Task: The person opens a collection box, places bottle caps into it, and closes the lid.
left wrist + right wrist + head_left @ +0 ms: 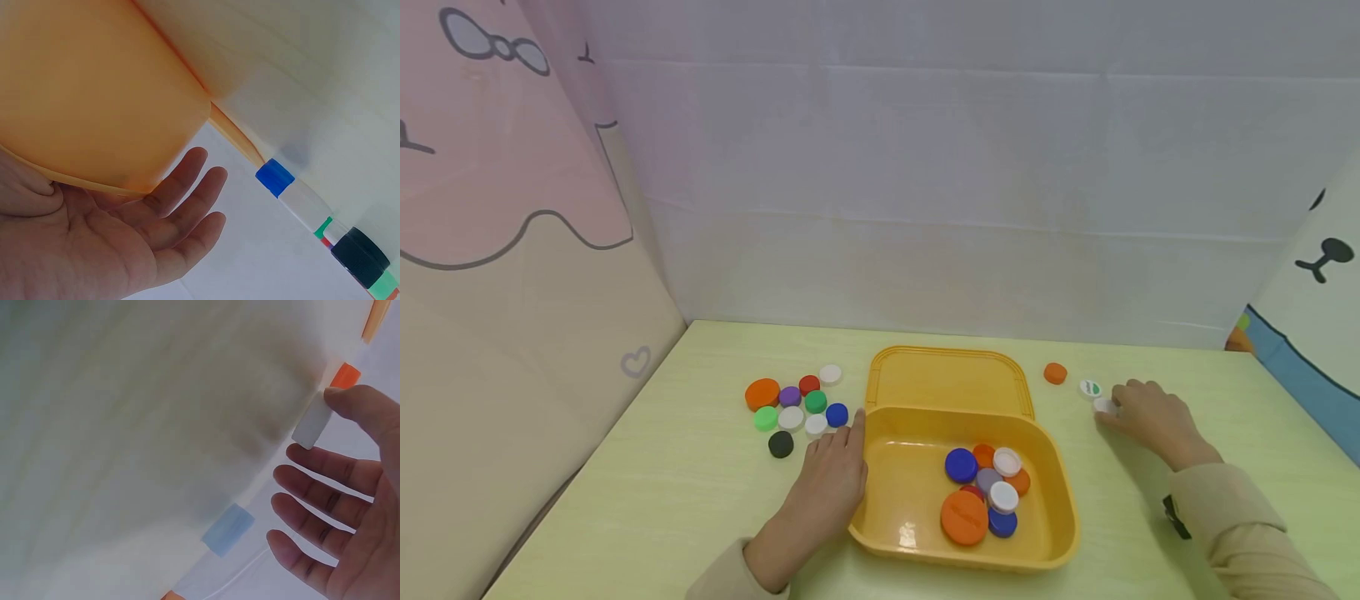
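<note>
My right hand (1153,422) is at the right side of the table, its thumb and index finger at opposite edges of a white bottle cap (312,422). Its other fingers are spread apart. Just beyond it lies a white cap with a green print (1090,389), and an orange cap (1056,373) sits farther left. My left hand (829,479) holds the left rim of a yellow plastic box (898,475), thumb and index finger at the rim, the other fingers loose outside. Inside the box, toward its right, are several caps, including a large orange one (964,517) and a blue one (961,465).
Left of the box lies a loose group of several caps, among them an orange (763,394), a black (781,444) and a blue one (837,415). A yellow lid (951,379) lies flat behind the box. Printed cloth (925,208) hangs around the table.
</note>
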`<state>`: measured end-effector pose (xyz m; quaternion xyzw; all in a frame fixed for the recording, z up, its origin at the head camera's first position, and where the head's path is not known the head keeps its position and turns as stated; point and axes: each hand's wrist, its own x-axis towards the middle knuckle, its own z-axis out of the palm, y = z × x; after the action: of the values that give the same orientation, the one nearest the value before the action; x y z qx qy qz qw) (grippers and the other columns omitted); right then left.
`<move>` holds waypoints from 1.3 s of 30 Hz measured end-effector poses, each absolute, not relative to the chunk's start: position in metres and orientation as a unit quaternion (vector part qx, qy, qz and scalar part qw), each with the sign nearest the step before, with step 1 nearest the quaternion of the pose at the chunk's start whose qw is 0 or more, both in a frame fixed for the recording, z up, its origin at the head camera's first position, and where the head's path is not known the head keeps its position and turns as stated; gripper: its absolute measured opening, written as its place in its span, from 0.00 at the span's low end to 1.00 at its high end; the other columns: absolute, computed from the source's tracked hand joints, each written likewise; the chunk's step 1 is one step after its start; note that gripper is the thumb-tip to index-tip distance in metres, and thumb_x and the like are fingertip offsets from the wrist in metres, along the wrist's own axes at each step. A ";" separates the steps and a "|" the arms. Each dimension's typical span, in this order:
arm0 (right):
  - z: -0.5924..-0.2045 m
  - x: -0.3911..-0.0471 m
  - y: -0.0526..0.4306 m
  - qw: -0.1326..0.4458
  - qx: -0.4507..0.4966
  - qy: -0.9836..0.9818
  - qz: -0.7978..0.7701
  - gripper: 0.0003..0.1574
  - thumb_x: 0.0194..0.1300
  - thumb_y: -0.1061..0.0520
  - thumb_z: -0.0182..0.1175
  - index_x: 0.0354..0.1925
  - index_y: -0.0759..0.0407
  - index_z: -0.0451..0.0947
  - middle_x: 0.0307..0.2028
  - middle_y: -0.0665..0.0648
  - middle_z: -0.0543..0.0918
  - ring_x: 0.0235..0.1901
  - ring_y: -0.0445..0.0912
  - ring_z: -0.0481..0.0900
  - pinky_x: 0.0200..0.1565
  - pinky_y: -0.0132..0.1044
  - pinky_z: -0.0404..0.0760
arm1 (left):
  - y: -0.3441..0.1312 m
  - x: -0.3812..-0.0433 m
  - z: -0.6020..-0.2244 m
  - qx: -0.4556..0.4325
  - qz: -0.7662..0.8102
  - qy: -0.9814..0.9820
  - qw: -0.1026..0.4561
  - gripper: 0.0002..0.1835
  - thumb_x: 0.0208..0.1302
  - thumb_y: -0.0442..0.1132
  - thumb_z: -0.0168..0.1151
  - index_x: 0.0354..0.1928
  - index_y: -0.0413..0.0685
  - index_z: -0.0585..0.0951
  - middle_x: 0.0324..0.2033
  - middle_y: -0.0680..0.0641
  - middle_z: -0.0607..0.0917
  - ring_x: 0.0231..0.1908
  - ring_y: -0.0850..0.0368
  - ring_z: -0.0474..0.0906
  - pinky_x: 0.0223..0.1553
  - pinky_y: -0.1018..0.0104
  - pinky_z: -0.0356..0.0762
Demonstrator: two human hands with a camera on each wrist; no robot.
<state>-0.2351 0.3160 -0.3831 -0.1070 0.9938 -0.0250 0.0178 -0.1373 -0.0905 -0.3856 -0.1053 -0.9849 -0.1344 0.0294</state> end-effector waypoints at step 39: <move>-0.339 -0.171 0.239 -0.181 -0.217 0.959 0.006 0.20 0.45 0.48 0.69 0.31 0.60 0.77 0.30 0.57 0.78 0.27 0.50 0.71 0.23 0.40 0.72 | -0.090 -0.136 -0.383 -0.102 -0.135 -0.985 0.023 0.29 0.65 0.39 0.48 0.67 0.39 0.58 0.49 0.41 0.76 0.47 0.46 0.70 0.55 0.51 0.66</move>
<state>-0.1711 0.2388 -0.3385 -0.2165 0.9593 0.0063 -0.1812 -0.1363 -0.0899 -0.3834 -0.1018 -0.9853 -0.1350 0.0226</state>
